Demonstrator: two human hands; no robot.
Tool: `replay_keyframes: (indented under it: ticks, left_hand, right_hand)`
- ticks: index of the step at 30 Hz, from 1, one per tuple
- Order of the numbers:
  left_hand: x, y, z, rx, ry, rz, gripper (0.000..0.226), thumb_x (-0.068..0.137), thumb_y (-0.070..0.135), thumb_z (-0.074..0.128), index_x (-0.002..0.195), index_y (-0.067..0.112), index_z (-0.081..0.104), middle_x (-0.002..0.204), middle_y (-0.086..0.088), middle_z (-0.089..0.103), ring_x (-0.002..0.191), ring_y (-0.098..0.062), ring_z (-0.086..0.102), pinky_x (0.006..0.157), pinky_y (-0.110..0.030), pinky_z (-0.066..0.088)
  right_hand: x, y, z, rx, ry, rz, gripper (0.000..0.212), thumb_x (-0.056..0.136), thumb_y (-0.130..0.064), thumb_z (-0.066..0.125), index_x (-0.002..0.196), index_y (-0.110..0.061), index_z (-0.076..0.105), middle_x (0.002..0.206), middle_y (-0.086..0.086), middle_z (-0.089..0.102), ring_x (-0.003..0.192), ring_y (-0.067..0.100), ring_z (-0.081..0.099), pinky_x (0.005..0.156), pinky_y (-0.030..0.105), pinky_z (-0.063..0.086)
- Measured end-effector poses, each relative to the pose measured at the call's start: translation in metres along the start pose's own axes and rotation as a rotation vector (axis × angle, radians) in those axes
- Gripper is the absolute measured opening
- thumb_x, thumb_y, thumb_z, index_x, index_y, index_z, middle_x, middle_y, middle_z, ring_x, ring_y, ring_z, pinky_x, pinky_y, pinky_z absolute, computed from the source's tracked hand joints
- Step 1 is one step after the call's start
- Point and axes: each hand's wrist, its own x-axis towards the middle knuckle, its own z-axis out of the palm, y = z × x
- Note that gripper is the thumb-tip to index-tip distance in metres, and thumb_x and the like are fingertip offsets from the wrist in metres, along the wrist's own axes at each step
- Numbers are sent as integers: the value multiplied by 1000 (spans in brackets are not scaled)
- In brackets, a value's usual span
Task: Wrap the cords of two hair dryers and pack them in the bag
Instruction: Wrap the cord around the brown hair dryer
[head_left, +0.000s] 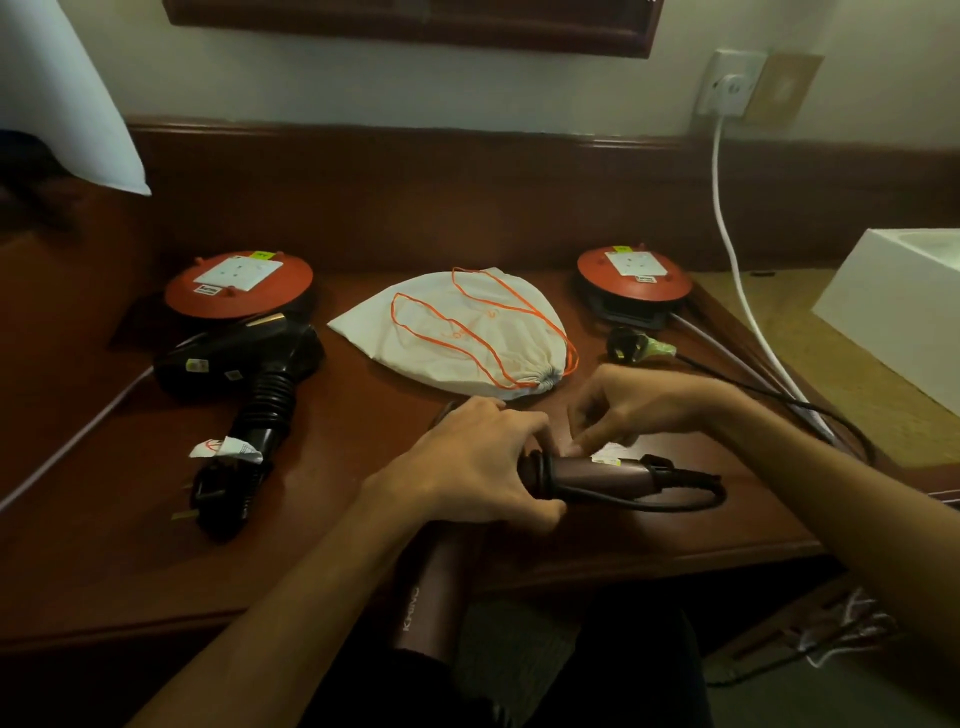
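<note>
We hold the brown hair dryer (597, 475) at the front of the wooden desk (363, 426). Our left hand (467, 467) wraps around it where its black cord (665, 501) is wound. Our right hand (628, 405) has bent fingers touching the handle; we cannot tell if it pinches anything. The black hair dryer (244, 364) lies to the left, cord wrapped. The white bag (452, 332) lies behind our hands.
</note>
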Motion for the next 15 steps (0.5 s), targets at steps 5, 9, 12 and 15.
replay_keyframes:
  ticks: [5,9,12,15]
  left_hand:
    - [3,-2,-4,-38,-62,-49,77,72,60,82,134,35,44,123,4,55,113,-17,48,98,-41,49]
    - [6,0,1,-21,-102,-9,88,70,60,82,142,42,34,116,7,59,114,-15,44,96,-36,43]
    - [9,-1,1,-1,-78,1,87,67,67,80,139,40,39,107,11,59,108,-16,48,88,-33,42]
    - [12,2,2,25,-67,5,90,68,71,79,140,34,41,112,10,56,109,-17,51,85,-30,38]
  right_hand:
    - [-4,-29,-14,-147,-24,-28,14,97,-19,66,101,-9,75,84,10,67,62,8,52,55,22,43]
    - [-18,-39,-26,-235,-211,52,15,97,-17,64,107,-20,76,95,20,68,71,22,55,59,28,46]
    - [-17,-45,-18,-397,-66,44,16,95,-17,65,105,-20,77,103,8,74,89,25,69,79,38,59]
    - [-10,-56,7,-572,106,60,19,93,-12,63,108,-17,75,102,2,74,93,20,70,84,44,61]
